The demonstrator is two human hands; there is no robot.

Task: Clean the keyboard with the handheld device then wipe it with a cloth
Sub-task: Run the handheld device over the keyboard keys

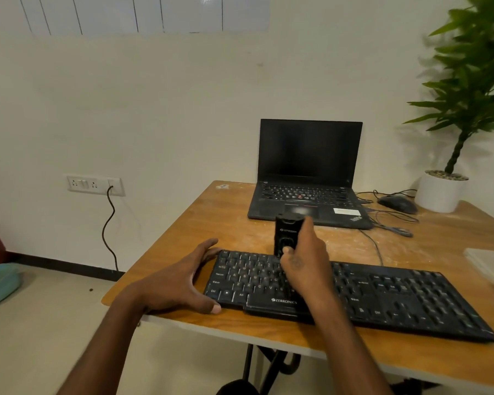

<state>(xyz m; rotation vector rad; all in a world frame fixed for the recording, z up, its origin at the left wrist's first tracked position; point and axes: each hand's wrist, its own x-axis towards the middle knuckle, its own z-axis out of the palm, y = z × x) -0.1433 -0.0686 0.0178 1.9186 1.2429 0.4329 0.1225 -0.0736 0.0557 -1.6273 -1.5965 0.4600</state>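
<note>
Keyboard lay flat on bench, under right hand, which gripped black handheld device upright over the left-side keys. Left hand, fingers spread wide, braced keyboard's left end. Laptop stood beyond right hand.

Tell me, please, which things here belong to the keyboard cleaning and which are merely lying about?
In use: keyboard, handheld device gripped by the right hand, left hand steadying the keyboard's end.
Lying about: laptop, mouse, potted plant, clear container.
</note>
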